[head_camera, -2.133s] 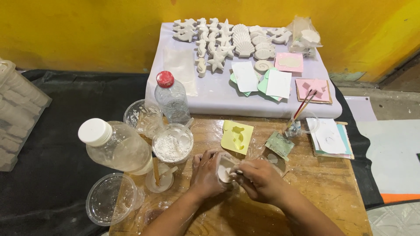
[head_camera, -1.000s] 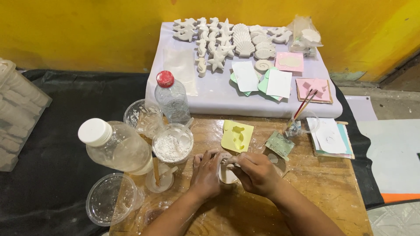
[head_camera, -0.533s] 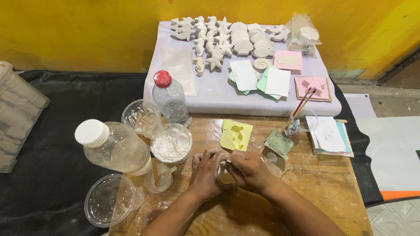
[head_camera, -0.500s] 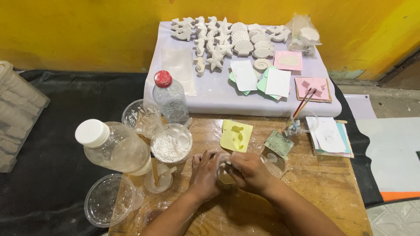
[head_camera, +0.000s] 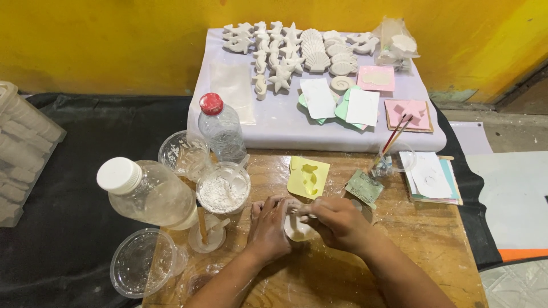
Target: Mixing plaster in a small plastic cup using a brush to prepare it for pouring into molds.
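My left hand [head_camera: 268, 228] and my right hand [head_camera: 337, 222] meet over the wooden table [head_camera: 422, 239], both closed around a small white mould piece [head_camera: 298, 228] that shows between the fingers. Just beyond them lies a yellow mould [head_camera: 308, 177] with a seahorse-shaped hollow. To the left stands a clear cup of white powder [head_camera: 222, 188]. A small green mould [head_camera: 364, 187] lies to the right of the yellow one.
A large white-capped bottle [head_camera: 148, 191] lies at the left, a red-capped bottle [head_camera: 221, 130] stands behind it, with clear cups [head_camera: 142, 268] around. White plaster shells and starfish [head_camera: 297, 48] sit on a lilac board [head_camera: 285, 128]. Brushes stand in a cup [head_camera: 394, 154]. Paper sheets [head_camera: 431, 177] lie at the right.
My hands have drawn closer together around the white piece, with the right fingers now covering more of it. Nothing else on the table has moved.
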